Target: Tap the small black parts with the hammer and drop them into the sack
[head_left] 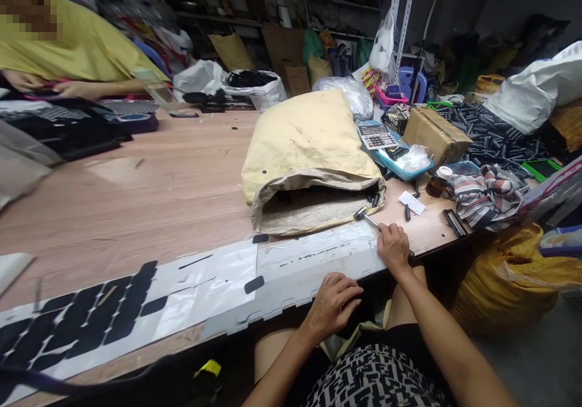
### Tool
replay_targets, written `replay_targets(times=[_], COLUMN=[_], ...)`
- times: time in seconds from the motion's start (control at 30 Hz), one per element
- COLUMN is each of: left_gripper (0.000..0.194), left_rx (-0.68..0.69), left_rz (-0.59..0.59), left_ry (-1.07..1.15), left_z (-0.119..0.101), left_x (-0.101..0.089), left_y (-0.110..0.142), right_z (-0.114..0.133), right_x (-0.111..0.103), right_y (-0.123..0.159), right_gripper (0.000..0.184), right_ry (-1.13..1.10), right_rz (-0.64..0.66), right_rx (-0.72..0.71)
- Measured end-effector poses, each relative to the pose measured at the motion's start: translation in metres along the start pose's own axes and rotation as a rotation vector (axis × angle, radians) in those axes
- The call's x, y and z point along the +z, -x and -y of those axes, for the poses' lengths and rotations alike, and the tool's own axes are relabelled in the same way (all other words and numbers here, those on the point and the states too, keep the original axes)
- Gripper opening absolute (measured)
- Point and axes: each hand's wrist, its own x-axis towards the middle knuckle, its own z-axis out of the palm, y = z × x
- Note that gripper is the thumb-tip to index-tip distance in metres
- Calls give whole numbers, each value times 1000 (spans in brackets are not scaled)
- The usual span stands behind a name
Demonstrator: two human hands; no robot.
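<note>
My right hand (393, 247) is closed around a small hammer (371, 221), its metal head pointing up and left and the dark end of its handle showing past my palm. Below and to the left, my left hand (335, 301) lies at the table's front edge, fingers loosely bent and slightly apart, with nothing seen in it. Between the hands and a large yellow sack (309, 134) runs a grey-white strip (313, 261) along the edge. The sack lies with its mouth towards me; dark pieces show inside at the right. A black rounded piece (254, 284) rests on white sheeting nearby.
Rows of black rounded pieces (86, 310) lie on a white sheet at the left. On the right are a calculator (376, 136), a cardboard box (434, 137), a brown bottle (439, 184) and a heap of black coiled parts (491, 137). A person in yellow (91, 43) works at the far left.
</note>
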Motion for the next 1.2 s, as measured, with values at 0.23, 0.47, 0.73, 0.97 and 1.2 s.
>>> replay_targets(times=[0.23,0.47,0.73,0.97,1.2], left_gripper=[19,22,27,30,45], left_rx=[-324,-587,-748,-661,-659], left_rz=[-306,-78,55,-194,-261], left_ry=[-14,-117,-199,180,594], left_z=[42,78,89,100,90], left_x=[-24,4,41,-3,-36], left_y=[-102,-225,-254,-211,-98], right_z=[-2,-2,0,1,-2], right_x=[0,1,2,-2,1], right_y=[3,4,4,4,3], right_gripper=[28,25,27,26,30], right_ry=[-30,-73,-73,-67,-76], right_rz=[-9,-20,-19,-10,0], right_rx=[-62,-84,-69,-65,-69])
